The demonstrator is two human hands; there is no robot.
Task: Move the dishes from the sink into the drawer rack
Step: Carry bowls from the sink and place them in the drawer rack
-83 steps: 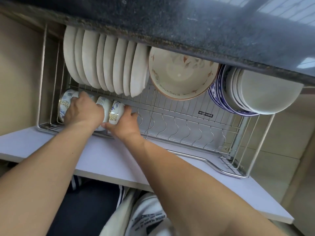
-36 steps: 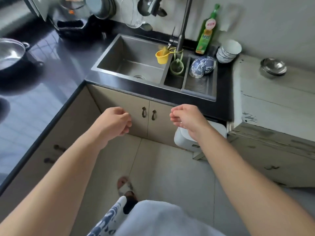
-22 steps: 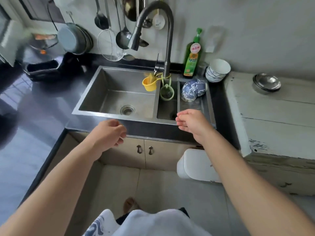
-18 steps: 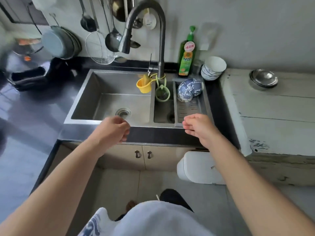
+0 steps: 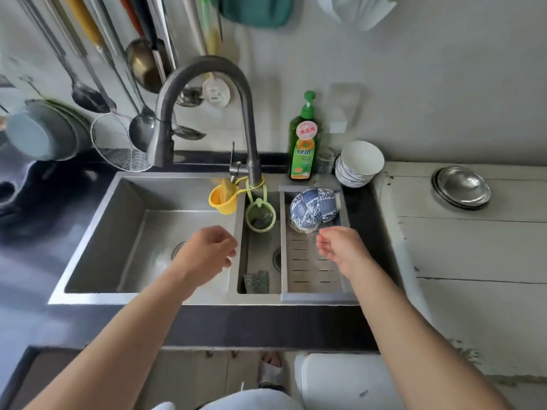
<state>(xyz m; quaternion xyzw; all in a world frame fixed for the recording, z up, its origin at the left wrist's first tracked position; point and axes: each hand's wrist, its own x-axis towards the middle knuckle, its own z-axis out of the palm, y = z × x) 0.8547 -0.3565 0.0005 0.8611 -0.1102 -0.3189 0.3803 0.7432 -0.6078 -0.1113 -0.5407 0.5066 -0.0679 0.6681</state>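
1. Hovering over the sink, both hands are bare and hold nothing
2. Left hand hangs above the big basin, fingers loosely curled, touching no dish
3. Right hand floats over the slotted drain tray, fingers relaxed and slightly bent, palm turned inward
4. Blue-and-white bowls lie upside down at the tray's 12 o'clock end, just beyond the right fingertips, not touched
5. Stacked white bowls sit on the counter at 1 o'clock from the tray, beside a green soap bottle
6. Faucet arches at 12 o'clock; a metal dish rests at 3 o'clock
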